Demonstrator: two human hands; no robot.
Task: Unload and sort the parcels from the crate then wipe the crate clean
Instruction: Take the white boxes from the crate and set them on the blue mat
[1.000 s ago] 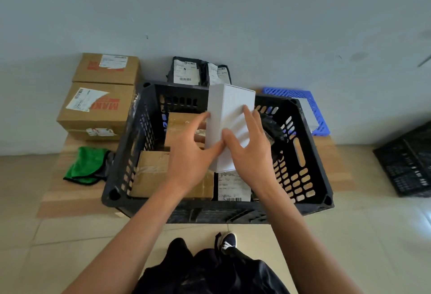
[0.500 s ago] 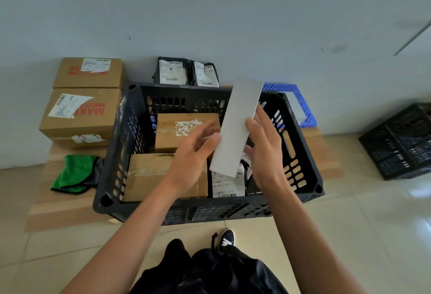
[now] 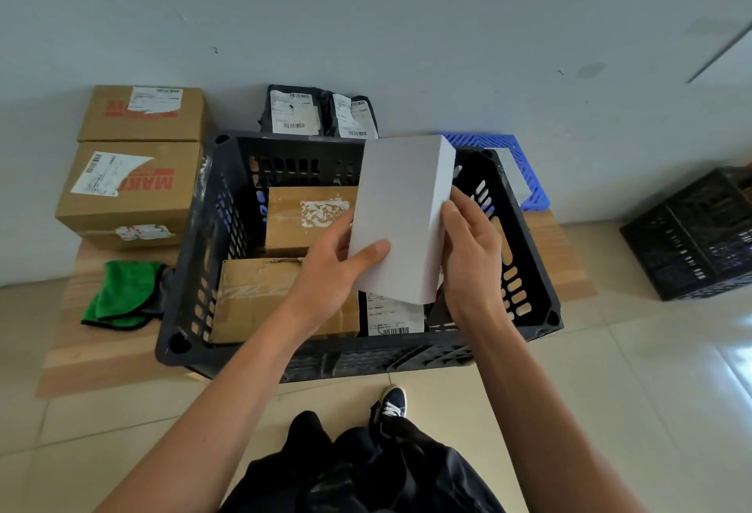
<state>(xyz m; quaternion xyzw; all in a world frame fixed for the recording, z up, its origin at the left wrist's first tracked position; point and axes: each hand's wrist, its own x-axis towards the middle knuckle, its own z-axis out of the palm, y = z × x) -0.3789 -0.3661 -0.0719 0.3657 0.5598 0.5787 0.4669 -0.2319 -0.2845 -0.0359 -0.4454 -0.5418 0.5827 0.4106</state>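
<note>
1. Head view: both hands, left hand (image 3: 325, 272) and right hand (image 3: 472, 260), pinch the white box (image 3: 401, 219) above the crate (image 3: 366, 354), fingers curled round its edges.
2. The smooth box may slip and drop onto the parcels below.

The white box (image 3: 401, 219) looks like matt, smooth card; the black crate (image 3: 211, 227) is perforated plastic, scuffed and dull; the brown parcels (image 3: 252, 297) inside are cardboard with glossy tape; at nine o'clock lies a soft green cloth (image 3: 122, 299) on the pale wooden worktop (image 3: 101, 354); the floor (image 3: 651, 370) tiles are glossy.
</note>
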